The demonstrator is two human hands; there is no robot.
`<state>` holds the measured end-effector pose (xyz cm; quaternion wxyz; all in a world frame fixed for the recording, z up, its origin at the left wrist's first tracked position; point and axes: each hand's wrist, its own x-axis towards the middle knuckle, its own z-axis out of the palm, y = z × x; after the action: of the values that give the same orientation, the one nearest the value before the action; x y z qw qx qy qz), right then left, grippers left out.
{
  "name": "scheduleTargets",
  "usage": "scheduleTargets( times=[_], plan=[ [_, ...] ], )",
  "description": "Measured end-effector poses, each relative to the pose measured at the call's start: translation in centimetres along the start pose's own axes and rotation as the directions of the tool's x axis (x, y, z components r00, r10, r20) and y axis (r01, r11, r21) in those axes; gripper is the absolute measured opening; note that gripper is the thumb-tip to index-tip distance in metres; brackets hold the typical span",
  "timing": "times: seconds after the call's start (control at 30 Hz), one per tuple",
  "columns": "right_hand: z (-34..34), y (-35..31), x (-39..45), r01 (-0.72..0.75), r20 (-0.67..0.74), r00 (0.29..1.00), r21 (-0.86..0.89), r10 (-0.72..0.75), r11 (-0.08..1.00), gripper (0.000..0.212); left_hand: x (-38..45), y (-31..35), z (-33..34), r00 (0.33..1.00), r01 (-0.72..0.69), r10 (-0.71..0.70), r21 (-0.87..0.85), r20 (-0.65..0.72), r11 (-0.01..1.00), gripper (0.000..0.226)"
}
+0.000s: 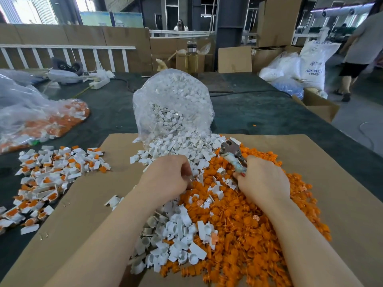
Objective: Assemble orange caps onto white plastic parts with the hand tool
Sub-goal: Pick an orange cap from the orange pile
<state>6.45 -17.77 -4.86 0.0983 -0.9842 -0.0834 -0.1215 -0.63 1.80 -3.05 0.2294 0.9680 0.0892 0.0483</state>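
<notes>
Two bare forearms reach forward over a cardboard sheet (pixel 342 183) heaped with loose orange caps (pixel 259 235) and white plastic parts (pixel 176 245). Right hand (pixel 263 181) grips the hand tool (pixel 233 155), fingers curled round its worn handle; its long axis tilts up and away to the left, metal head resting above the caps. Left hand (pixel 167 179) is curled, fingertips pinching something small and unclear. Finished pieces (pixel 47 175) lie at left.
</notes>
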Motion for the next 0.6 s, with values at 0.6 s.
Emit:
scheduleTargets(
  times=[0.6],
  plan=[
    [-0.84,-1.01,-0.14,0.092,-0.091,0.995,0.614,-0.046,0.784,0.029,0.21,0.41,0.29,0.984,0.123,-0.153,-0.272,-0.09,0.954,0.022]
  ],
)
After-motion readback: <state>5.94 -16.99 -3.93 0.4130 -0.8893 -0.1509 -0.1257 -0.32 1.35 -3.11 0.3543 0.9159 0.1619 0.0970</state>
